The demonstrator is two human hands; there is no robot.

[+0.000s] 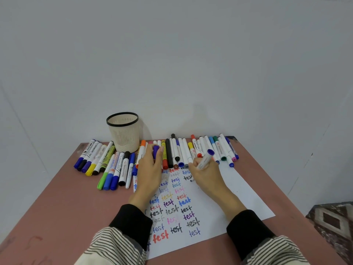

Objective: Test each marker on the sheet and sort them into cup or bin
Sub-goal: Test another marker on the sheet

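Right hand (205,174), head view: grasping a white-barrelled marker (204,161) in a writing grip, its dark blue rear end tilted up and away, its tip down on the sheet (238,192) beside the third column of "test" words. Left hand (150,165): fingers curled round a purple cap (156,150) (presumably the cap of the marker in use), held over the row of markers at the sheet's far edge.

Progress, as judged from the layout: the sheet carries three columns of "test" in many colours, so a good number of markers appear tested; the mesh cup (125,131), standing near the desk's far edge left of centre, shows no markers above its rim, and no bin is in view, so sorting seems scarcely begun. One row of slim markers (191,152) lies along the far edge, and a group of thicker whiteboard markers (107,163) lies towards the far left corner.

Room: the sheet's right half is unmarked and bare, giving space to write; the desk (76,203) is bare at near left, whereas the far edge is crowded, so reaching towards the cup passes over loose markers.
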